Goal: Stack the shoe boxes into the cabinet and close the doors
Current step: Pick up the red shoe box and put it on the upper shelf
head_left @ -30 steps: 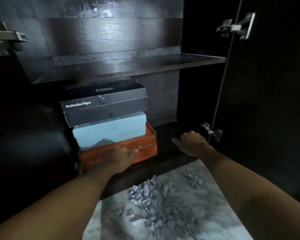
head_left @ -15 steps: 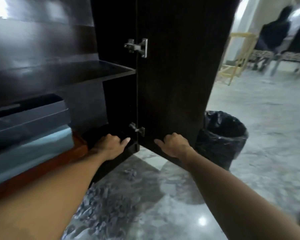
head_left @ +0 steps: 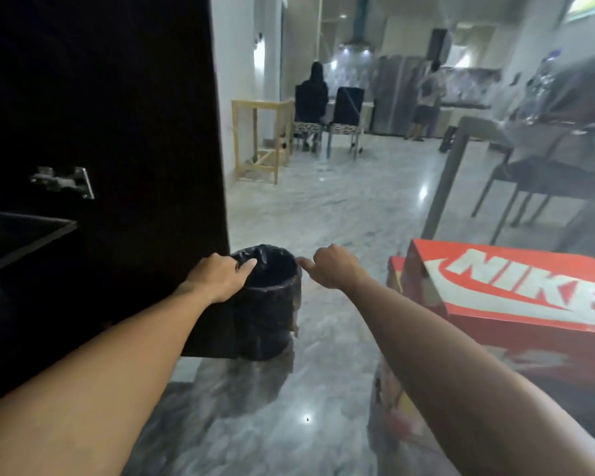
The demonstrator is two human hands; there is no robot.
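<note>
A home: marble floor, dining chairs, fridge.

I see a black bin w/ dark liner standing on the glossy grey marble floor. Light wooden frame table further back by the white wall. Two dark chairs side by side past it, a person in dark clothes seated on the left one. Another person stands near a steel fridge in the bg kitchen. Grey table leg on right, blurred.
</note>
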